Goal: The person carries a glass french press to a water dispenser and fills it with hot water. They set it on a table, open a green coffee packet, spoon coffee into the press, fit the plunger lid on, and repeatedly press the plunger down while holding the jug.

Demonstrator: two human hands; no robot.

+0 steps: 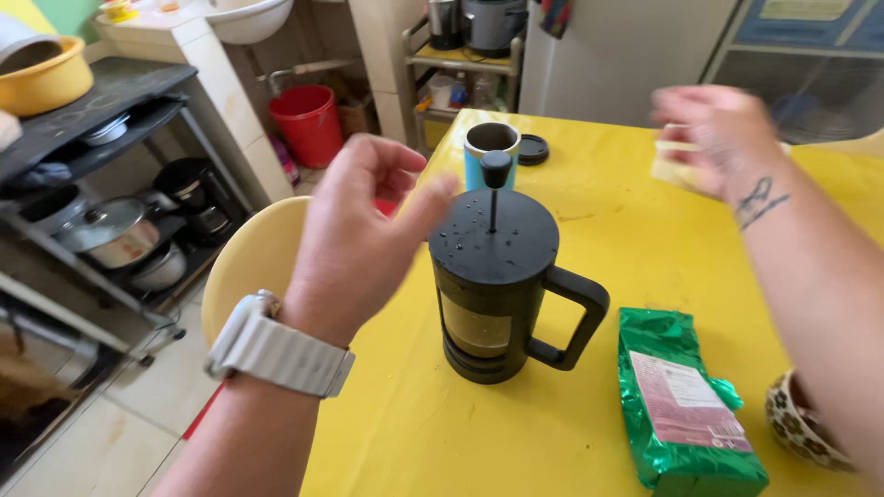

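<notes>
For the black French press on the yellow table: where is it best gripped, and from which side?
Probably by the looped handle of the French press, which sticks out toward the green foil bag, so coming in from the right looks easiest. The loop is open enough for fingers to pass through. The left hand hovers beside the lid; the right hand is farther back.

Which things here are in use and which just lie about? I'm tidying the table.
In use: left hand beside the press; right hand over a pale cloth.
Lying about: cup, lid, green bag, patterned bowl.
</notes>
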